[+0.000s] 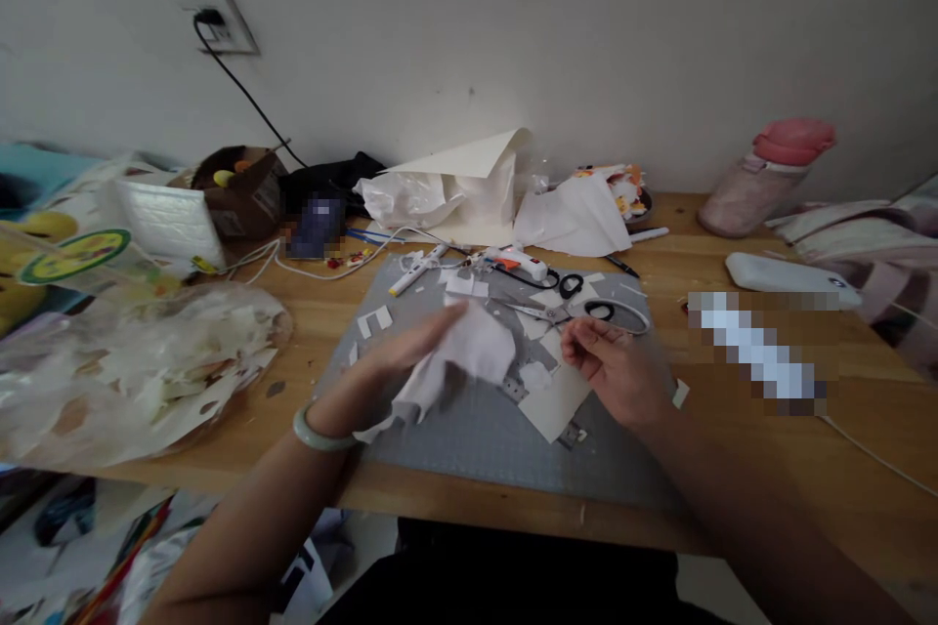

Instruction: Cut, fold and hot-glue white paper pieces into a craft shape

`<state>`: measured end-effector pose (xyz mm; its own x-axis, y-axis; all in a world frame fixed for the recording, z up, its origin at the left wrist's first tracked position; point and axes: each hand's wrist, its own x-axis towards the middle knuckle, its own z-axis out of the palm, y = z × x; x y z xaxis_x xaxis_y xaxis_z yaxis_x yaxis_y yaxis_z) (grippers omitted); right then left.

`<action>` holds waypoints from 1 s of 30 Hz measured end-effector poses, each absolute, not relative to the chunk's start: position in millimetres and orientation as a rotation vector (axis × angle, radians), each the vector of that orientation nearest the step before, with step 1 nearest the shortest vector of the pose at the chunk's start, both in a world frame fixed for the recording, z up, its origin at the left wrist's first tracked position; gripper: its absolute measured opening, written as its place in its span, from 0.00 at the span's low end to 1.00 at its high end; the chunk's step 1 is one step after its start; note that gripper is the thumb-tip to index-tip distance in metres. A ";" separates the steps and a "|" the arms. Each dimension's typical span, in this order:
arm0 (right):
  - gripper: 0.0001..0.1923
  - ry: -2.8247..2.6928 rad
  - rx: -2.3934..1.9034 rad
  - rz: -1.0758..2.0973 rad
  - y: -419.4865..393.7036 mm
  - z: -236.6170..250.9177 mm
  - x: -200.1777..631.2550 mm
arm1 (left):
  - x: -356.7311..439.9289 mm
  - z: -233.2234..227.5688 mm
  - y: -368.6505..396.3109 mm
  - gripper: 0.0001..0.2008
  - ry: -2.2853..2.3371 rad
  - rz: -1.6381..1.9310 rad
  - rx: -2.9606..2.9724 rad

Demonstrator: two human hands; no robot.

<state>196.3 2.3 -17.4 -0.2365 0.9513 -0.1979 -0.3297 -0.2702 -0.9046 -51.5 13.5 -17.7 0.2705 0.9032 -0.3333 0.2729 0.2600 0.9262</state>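
Observation:
My left hand [410, 342], with a pale bangle on the wrist, is blurred over the left of the grey cutting mat [469, 454]. Its fingers hold a soft, creased white tissue [480, 342] that hangs down toward the wrist. My right hand [616, 371] is closed at the right of the mat, fingertips pinched together; whatever may be between them is too small to make out. Just beyond it lie scissors with black handles [572, 286], their blades pointing left. A cream paper piece [553, 405] and several white scraps are scattered between the hands.
A white glue gun [522, 264] and a white pen-like tool [417, 271] lie at the mat's back. A plastic bag of scraps [212, 361] is on the left. Paper sheets [572, 220] stand by the wall, with a pink bottle [766, 176] and a pale case [791, 280] rightward.

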 end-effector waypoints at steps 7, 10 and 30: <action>0.17 -1.192 -1.128 1.521 1.7 -17.1 195.4 | -47.6 -8.4 7.1 0.19 1.331 0.087 2.061; 0.17 -1.259 -1.166 1.453 1.9 -18.4 194.0 | -48.2 -2.3 5.3 0.25 1.509 0.098 2.259; 0.10 -1.187 -1.144 1.499 1.3 -20.9 194.0 | 23.8 -24.6 -17.5 0.19 1.470 0.174 2.455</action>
<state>194.0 1.3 -20.9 -0.1865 0.9732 -0.1344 -0.0921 -0.1535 -0.9839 23.8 -17.5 -24.6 0.4769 0.8782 -0.0371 0.8451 -0.4465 0.2939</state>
